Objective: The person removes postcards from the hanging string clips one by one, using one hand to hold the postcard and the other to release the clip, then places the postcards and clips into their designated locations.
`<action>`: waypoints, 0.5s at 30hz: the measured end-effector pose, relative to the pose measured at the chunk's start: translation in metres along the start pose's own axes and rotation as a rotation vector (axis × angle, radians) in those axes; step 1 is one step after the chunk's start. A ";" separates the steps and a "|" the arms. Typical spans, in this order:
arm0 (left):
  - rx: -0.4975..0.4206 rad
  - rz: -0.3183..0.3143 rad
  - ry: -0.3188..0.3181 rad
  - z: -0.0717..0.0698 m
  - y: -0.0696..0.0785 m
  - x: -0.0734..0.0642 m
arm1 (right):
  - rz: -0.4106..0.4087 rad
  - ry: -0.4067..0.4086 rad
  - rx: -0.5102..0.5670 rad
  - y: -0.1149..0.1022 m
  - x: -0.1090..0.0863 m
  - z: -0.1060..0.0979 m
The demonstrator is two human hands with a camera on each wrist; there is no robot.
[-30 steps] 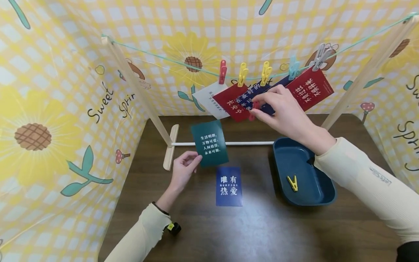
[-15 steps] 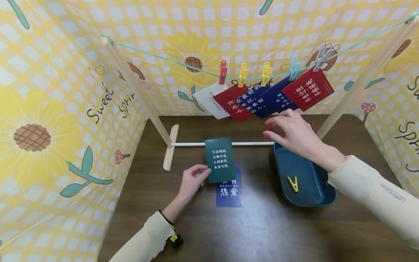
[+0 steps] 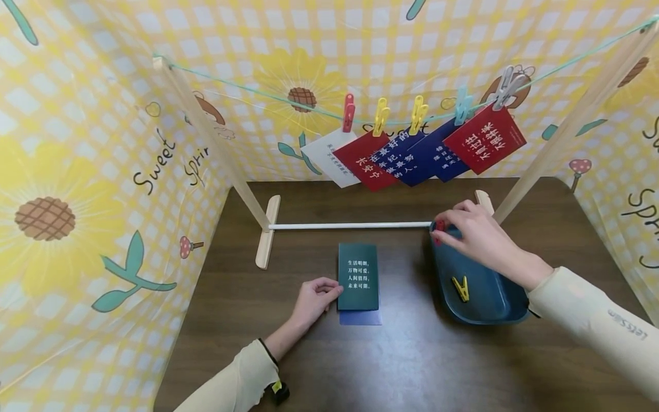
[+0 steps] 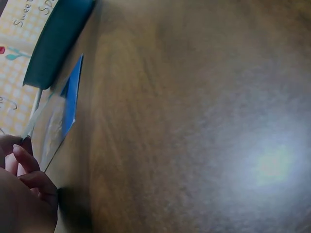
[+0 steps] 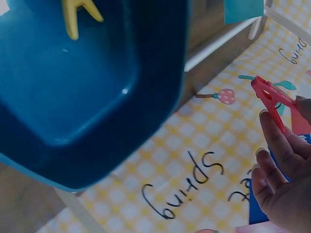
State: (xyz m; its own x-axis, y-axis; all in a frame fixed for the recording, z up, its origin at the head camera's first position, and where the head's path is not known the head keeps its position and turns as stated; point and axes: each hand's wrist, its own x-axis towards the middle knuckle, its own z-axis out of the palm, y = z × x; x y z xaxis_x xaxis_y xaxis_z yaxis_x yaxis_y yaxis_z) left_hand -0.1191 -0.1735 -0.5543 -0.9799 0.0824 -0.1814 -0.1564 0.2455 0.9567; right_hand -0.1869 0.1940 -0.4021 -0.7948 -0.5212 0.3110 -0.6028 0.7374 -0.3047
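My left hand (image 3: 315, 300) pinches the left edge of a dark green card (image 3: 358, 277) printed with white characters. The green card lies over a blue card (image 3: 360, 317), whose lower strip shows beneath it; in the left wrist view the blue card (image 4: 72, 94) lies just below the held one. Between thumb and fingers, my right hand (image 3: 476, 237) holds a red clothespin (image 5: 269, 99) above the far left rim of the dark blue basin (image 3: 448, 297). Inside the basin lies a yellow clothespin (image 3: 461, 289).
A green string (image 3: 247, 88) spans two wooden posts (image 3: 211, 143). White, red and blue cards (image 3: 409, 157) hang from it by red, yellow, light blue and grey clothespins (image 3: 417, 114). A white rod (image 3: 350, 225) runs low behind the green card. Patterned cloth surrounds the wooden table (image 3: 412, 366).
My left hand has moved right and down, bringing the green card over the blue one. My right hand has carried the red clothespin from before the hanging cards down to the basin.
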 end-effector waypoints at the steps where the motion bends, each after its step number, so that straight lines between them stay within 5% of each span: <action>1: 0.009 -0.009 0.003 0.001 -0.001 -0.001 | 0.007 -0.007 0.003 0.001 -0.003 0.002; 15: 0.225 -0.021 0.026 0.002 0.003 -0.003 | 0.074 -0.115 -0.001 0.021 -0.033 0.021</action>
State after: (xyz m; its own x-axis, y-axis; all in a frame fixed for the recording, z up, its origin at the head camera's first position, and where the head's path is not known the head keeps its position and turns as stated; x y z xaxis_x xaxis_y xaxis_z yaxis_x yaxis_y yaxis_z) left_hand -0.1166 -0.1716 -0.5516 -0.9802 0.0508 -0.1916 -0.1479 0.4561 0.8776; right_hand -0.1752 0.2179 -0.4376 -0.8399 -0.5113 0.1821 -0.5423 0.7760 -0.3221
